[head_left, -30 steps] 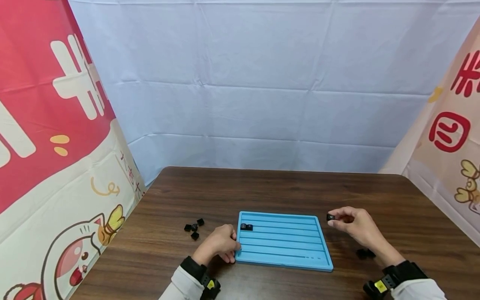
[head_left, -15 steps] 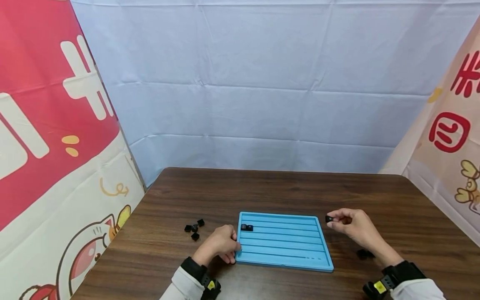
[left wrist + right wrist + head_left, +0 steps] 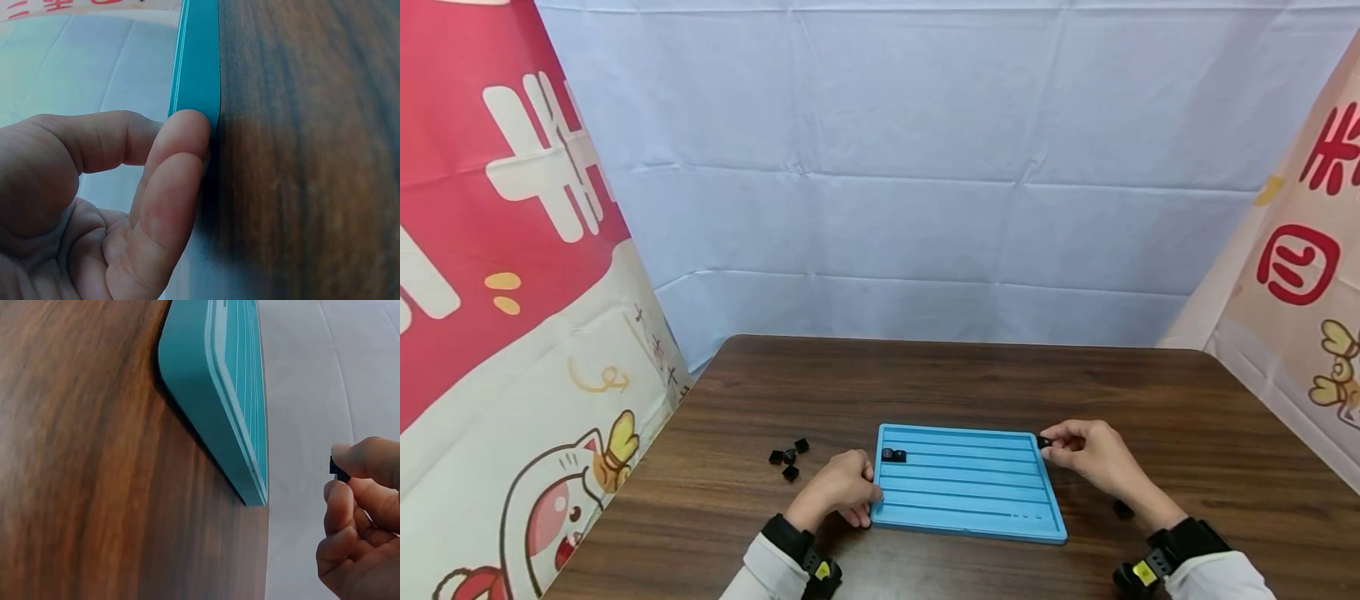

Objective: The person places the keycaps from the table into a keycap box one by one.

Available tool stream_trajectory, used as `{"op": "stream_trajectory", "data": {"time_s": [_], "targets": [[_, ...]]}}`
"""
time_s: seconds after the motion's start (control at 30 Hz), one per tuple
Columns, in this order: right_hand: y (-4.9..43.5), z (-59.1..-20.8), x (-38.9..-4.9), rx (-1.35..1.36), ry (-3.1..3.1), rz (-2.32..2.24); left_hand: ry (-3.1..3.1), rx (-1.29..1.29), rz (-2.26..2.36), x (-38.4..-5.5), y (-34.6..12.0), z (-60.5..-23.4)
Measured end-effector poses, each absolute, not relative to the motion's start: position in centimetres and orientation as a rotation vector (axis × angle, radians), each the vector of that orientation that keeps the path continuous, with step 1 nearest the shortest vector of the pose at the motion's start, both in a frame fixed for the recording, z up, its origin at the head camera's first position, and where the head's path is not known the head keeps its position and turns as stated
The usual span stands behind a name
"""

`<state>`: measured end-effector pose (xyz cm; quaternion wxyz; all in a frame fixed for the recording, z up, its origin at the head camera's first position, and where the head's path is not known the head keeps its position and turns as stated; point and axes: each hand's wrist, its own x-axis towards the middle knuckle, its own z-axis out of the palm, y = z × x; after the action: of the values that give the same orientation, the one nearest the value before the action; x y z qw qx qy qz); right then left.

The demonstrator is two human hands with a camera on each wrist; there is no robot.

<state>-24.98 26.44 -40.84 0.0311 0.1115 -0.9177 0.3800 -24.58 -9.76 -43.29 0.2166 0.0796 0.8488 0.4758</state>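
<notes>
A light blue tray [image 3: 973,492] with long ridges lies on the table, and two black keycaps [image 3: 893,455] sit side by side in one of its upper rows, at the left end. My left hand [image 3: 837,487] grips the tray's left edge; in the left wrist view its fingertips [image 3: 181,137] press against the side wall. Between thumb and forefinger, my right hand [image 3: 1093,454] pinches another black keycap [image 3: 338,469]. In the head view that keycap is right at the tray's upper right corner, mostly covered by the fingers.
Several loose black keycaps [image 3: 789,457] lie left of the tray on the dark wooden table [image 3: 925,375]. Another dark piece [image 3: 1122,509] shows beside my right wrist, partly hidden by it. A pale cloth [image 3: 910,208] hangs behind the table, with printed cloths on both sides.
My right hand has moved left with the pinched keycap, up to the tray's right corner. The left hand and tray stay in place.
</notes>
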Motion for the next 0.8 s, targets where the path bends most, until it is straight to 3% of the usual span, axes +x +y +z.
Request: {"op": "stream_trajectory", "data": {"time_s": [0.8], "targets": [[21.2, -41.2, -25.8, 0.480, -2.825, 1.248, 2.358, 0.225, 1.303, -24.6, -9.9, -43.0]]}}
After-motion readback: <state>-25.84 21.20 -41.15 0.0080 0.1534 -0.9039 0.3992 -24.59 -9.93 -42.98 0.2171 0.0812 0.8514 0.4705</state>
